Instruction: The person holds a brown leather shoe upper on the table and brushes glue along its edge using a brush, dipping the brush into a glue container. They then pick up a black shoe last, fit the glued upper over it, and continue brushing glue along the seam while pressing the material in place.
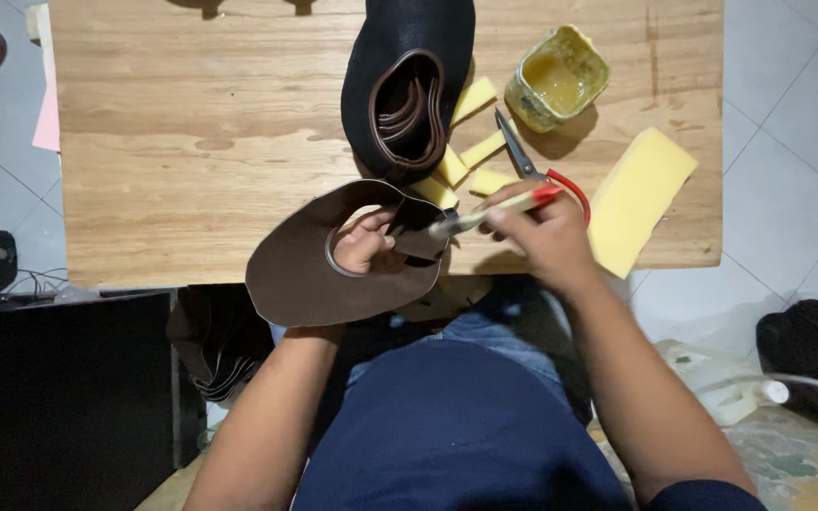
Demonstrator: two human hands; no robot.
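Both hands work at the near edge of the wooden table [191,123]. Left hand [366,244] reaches through the opening of a flat brown leather piece [300,274], fingers curled around the cut edge, so the piece is held up and steady in front of the body. Right hand [546,232] is closed on a red-handled brush [489,213], its tip laid on the leather just right of the opening; the grip is pen-like, which appears to suit fine strokes along the edge. The leather piece is dark brown, matte, rounded in outline, with a curved cut-out.

Just beyond the hands lie scissors [523,156] with red handles, several small yellow foam pieces [471,99] and a dark shoe upper [409,85]. A yellow-stained glue pot [556,80] stands far right, near a large yellow foam block [636,194].
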